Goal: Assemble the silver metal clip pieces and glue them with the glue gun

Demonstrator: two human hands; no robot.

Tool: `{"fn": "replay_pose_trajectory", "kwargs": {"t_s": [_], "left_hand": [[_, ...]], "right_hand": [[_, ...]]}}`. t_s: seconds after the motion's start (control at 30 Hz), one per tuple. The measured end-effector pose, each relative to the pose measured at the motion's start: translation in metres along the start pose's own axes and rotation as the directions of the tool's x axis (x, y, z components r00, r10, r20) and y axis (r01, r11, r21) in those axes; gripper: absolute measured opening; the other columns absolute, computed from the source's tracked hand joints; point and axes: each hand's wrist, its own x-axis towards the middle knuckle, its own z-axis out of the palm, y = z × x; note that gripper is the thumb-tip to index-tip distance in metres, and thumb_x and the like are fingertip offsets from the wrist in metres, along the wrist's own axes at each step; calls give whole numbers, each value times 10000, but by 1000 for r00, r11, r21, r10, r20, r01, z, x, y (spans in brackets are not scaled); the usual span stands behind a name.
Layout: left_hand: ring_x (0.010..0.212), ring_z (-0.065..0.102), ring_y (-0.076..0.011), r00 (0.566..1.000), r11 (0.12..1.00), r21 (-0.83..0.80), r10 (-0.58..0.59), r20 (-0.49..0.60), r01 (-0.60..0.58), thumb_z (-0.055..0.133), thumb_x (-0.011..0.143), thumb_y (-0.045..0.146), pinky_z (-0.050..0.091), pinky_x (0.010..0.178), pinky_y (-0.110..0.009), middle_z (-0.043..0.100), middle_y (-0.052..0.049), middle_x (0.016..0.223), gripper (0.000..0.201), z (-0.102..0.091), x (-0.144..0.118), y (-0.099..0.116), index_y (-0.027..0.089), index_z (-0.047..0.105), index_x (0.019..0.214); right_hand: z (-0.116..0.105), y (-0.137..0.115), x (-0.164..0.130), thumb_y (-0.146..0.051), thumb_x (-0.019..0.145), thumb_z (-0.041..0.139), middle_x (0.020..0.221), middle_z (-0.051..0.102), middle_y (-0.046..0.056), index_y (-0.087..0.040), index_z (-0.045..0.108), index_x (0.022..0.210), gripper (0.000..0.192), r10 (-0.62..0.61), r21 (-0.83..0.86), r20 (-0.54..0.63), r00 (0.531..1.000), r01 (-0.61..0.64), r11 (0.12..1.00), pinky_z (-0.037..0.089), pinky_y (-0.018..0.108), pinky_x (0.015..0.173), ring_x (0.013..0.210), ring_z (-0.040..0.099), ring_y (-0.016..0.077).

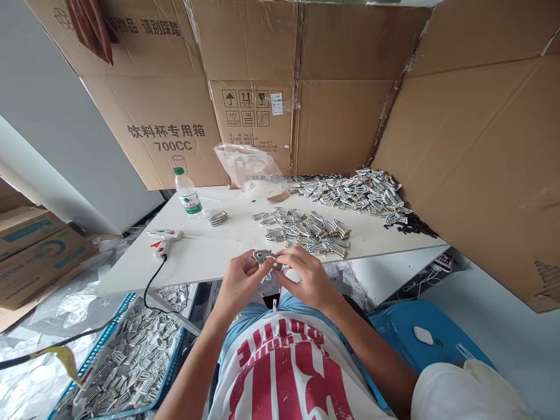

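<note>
Both hands meet at the table's near edge, just above my lap. My left hand (241,281) has its thumb and fingers closed on a small silver-grey metal clip (261,255) with an opening in it. From the other side, my right hand (308,277) pinches the same clip at its right end; the fingertips hide part of it. Just beyond the hands lies a loose pile of similar clips (312,230). A small neat stack of clips (219,218) sits farther left on the white table (210,248).
A glue gun (166,242) with a black cord lies left, near a water bottle (188,195). At the back are a plastic bag (251,166), a bigger clip heap (359,189) and black pieces (415,226). Cardboard walls (341,116) enclose the table. A blue basket (168,373) holds clips below.
</note>
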Motion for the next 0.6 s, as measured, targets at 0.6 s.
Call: {"fn": "replay_pose_trajectory", "kwargs": {"t_s": [0.6], "left_hand": [[575, 523, -162, 1000, 1000, 12, -20, 15, 20, 758, 900, 647, 311, 503, -275, 503, 4, 589, 490, -4, 1, 4, 190, 693, 737]], "right_hand": [[-12, 11, 1, -235, 1033, 687, 1149, 785, 119, -286, 723, 996, 72, -152, -107, 5, 988, 151, 983, 629, 517, 918, 974, 739, 275]]}}
